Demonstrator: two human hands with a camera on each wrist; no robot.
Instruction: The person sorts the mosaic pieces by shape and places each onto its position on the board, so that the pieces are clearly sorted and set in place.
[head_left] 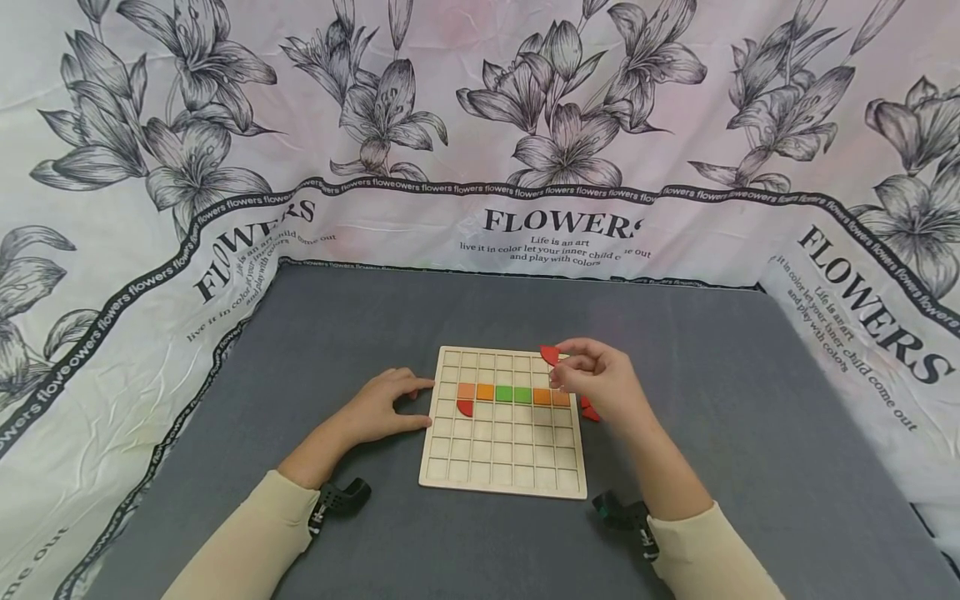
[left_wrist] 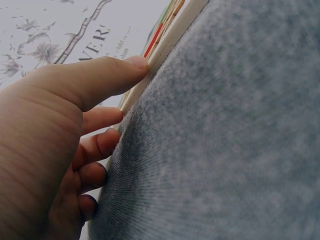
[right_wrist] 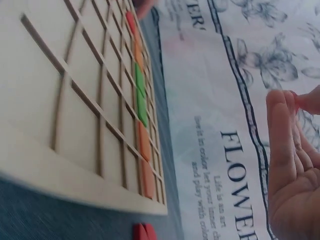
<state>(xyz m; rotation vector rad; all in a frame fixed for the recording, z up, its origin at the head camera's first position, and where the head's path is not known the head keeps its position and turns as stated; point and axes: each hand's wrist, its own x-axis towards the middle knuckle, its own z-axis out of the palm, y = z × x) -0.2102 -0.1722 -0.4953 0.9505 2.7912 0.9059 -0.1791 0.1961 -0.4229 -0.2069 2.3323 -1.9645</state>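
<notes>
Across a grey table (head_left: 375, 533), a person in cream sleeves (head_left: 243, 529) stretches both forearms toward a pale wooden board (head_left: 502, 490) marked off in small cells. The left hand (head_left: 378, 406) is spread wide, thumb and forefinger well apart, their tips touching the board's left edge; its other fingers bend loosely. The right hand (head_left: 600, 379) is raised near the board's upper right corner, narrowed to a pinch, thumb and fingertips holding a red piece (head_left: 549, 355) with one rounded side. Each wrist wears a black camera (head_left: 347, 497).

The board lies flat on the tabletop, which looks soft and woven up close. White cloth (head_left: 420, 225), tinged pink in places, hangs behind the table and along both sides, printed with dark line-drawn flowers, a black lettered band and the word FLOWERS in large capitals.

I count one board and six coloured squares (head_left: 504, 393) in a single row: from the left, one salmon, one orange, two green, one orange, one salmon. One rounded red tile (head_left: 466, 408) sits in the cell directly below the leftmost square. At least two spare red pieces (head_left: 590, 409) lie close together just beside the board's right edge; I cannot tell whether there are more.
</notes>
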